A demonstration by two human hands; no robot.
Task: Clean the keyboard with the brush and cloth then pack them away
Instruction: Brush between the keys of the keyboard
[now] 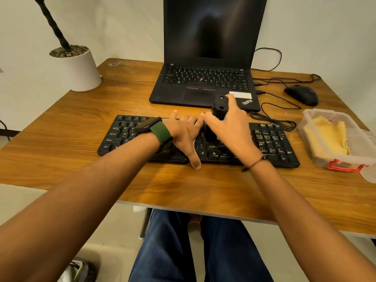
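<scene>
Keyboard [270, 143], black and full-sized, lies flat across the middle of our wooden desk [81, 123], its long edge running from 9 o'clock to 3 o'clock. Our left hand [184, 135] rests on its centre keys with fingers spread and straight, thumb reaching over the near edge; it holds nothing. Our right hand [230, 127], just at 3 o'clock of the left and touching it, curls its fingers round the black brush [219, 106], which stands upright with its lower end down on the keys. At 3 o'clock of the keyboard sits a clear plastic box [317, 119] with a red latch, lid off, and the yellow cloth [327, 135] lies inside it. At 12 o'clock stands an open laptop [203, 84], screen dark, with a mouse [302, 94] beside it.
</scene>
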